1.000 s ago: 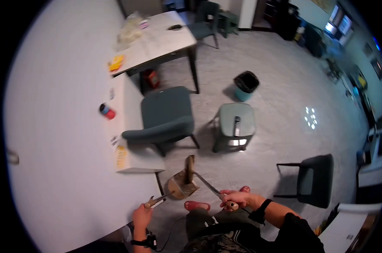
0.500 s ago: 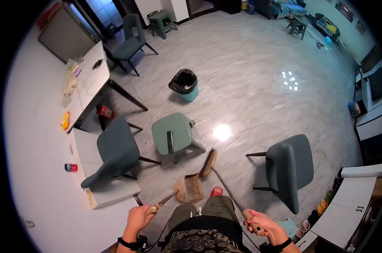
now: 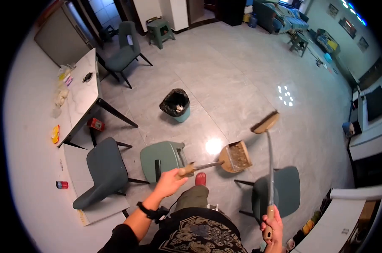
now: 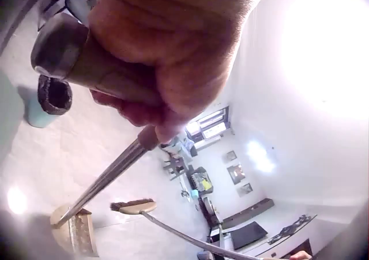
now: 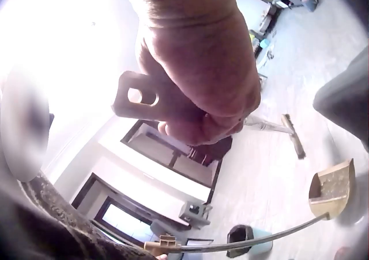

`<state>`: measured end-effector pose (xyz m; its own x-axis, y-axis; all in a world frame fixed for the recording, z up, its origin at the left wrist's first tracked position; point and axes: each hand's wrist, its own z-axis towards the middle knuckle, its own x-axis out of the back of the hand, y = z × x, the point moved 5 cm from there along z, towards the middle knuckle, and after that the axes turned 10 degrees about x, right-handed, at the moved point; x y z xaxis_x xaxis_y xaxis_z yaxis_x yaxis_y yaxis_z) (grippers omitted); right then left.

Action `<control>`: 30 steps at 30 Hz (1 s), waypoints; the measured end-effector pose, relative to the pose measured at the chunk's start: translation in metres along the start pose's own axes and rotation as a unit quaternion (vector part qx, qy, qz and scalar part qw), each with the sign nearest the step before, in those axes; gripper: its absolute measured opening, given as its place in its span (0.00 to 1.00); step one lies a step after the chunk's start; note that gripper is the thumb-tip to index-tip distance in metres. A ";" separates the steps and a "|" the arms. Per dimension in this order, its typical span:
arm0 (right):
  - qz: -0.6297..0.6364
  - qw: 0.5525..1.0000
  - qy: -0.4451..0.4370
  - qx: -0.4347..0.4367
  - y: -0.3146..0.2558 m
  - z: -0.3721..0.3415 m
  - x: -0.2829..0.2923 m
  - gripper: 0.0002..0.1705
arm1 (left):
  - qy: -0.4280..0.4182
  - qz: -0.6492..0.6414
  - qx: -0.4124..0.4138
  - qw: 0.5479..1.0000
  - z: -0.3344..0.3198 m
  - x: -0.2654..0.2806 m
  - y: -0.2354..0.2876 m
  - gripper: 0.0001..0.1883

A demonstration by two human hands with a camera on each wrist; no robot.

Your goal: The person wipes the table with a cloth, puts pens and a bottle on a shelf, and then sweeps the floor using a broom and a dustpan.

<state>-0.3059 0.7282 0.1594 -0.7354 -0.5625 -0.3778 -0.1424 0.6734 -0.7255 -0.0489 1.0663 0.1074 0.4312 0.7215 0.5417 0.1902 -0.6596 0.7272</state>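
My left hand grips the tan handle of a long-handled dustpan. The pan has a tan body with a clear panel and debris-like specks inside, out in front of my feet. In my right hand is the handle of a broom, its shaft pointing forward and its bristled head beyond the dustpan, farther right. The right wrist view shows fingers wrapped round the broom's holed handle end. Seen from the left wrist, the dustpan's handle runs through my curled fingers.
A green stool with a dark slot stands left of my feet, a black-lined bin beyond it. Grey chairs stand left and right. A marble-topped table is at the far left; a shoe cabinet is at the right.
The dustpan has moved from the left, near the white ledge, to the right of the stool. The broom has swung away from it, forward and right. The view has turned right.
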 end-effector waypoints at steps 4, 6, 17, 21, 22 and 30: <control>-0.007 0.998 -0.062 0.030 -0.049 0.054 -0.043 0.34 | -0.028 -0.021 0.003 0.999 0.085 -0.004 0.053 0.19; -0.046 0.988 0.138 0.050 -0.071 0.082 -0.071 0.31 | -0.022 -0.017 -0.012 1.000 0.124 -0.001 0.075 0.18; -0.051 0.980 0.189 -0.032 -0.150 0.342 -0.131 0.09 | 0.111 -0.213 0.057 0.969 0.328 0.044 0.114 0.18; -0.100 0.981 0.132 -0.099 -0.191 0.440 -0.187 0.09 | 0.162 -0.216 0.128 0.954 0.376 0.086 0.168 0.17; -0.047 0.984 0.065 -0.160 -0.188 0.480 -0.180 0.08 | 0.184 -0.211 0.141 0.950 0.388 0.095 0.175 0.17; -0.319 0.916 -0.186 -0.159 -0.235 0.686 -0.378 0.26 | 0.322 -0.320 0.231 0.861 0.467 0.168 0.184 0.11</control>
<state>0.4604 0.4538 0.0777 -0.1666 -0.9747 -0.1492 -0.6940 0.2234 -0.6845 0.4703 0.9681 0.1359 -0.4416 0.8372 0.3226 0.6014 0.0094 0.7989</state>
